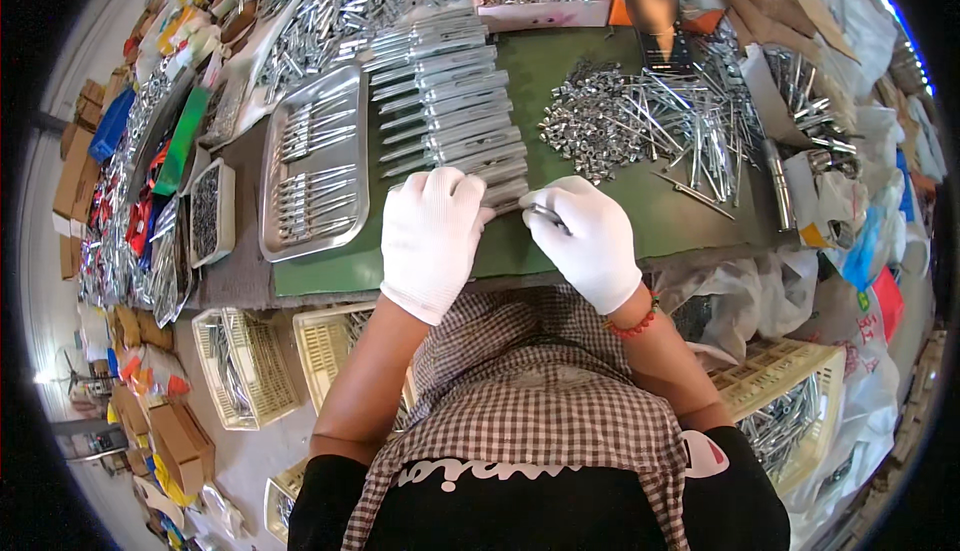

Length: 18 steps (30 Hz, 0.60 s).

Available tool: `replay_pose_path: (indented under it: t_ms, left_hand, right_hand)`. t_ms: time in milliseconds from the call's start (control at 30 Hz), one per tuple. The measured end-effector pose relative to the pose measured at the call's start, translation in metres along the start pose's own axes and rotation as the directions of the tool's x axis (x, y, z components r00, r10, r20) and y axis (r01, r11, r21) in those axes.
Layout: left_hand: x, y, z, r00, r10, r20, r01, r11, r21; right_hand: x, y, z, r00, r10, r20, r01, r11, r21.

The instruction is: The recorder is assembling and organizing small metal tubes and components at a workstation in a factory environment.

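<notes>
In the middle of the green work mat point(600, 221), both my hands wear white knitted gloves. My left hand point(432, 236) has its fingers curled at the near end of a row of slim metal pieces in clear sleeves point(470, 111); what its fingertips grip is hidden. Just to the right, my right hand point(588, 241) pinches a small slim metal part point(546, 213) pointing toward the left hand. To the right of the row lie a heap of short metal fittings point(590, 121) and a spread of thin metal rods point(705, 136).
A metal tray point(361, 191) with rows of metal pieces stands left. At the back are a pink box point(610, 13) of small parts and a phone point(662, 49). A white bin point(226, 213) sits far left. Cream baskets point(240, 376) stand below the table edge.
</notes>
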State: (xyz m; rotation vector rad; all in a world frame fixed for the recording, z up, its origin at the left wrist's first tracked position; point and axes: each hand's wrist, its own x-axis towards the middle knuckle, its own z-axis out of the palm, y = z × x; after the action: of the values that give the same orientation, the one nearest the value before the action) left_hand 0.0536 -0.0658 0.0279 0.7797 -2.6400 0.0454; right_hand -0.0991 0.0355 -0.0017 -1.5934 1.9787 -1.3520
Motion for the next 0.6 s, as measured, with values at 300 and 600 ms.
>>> replay_pose_path:
  t_ms: [300, 600]
  left_hand:
    - [-0.008, -0.007, -0.008, 0.958, -0.039, -0.284, 0.001, 0.991, -0.131]
    - [-0.012, 0.017, -0.01, 0.966, 0.144, 0.213, -0.056, 0.925, -0.375]
  right_hand:
    - [-0.001, 0.008, -0.001, 0.998, -0.061, -0.006, 0.061, 0.997, -0.057]
    - [-0.023, -0.018, -0.042, 0.89, 0.424, 0.169, -0.455, 0.8, 0.391]
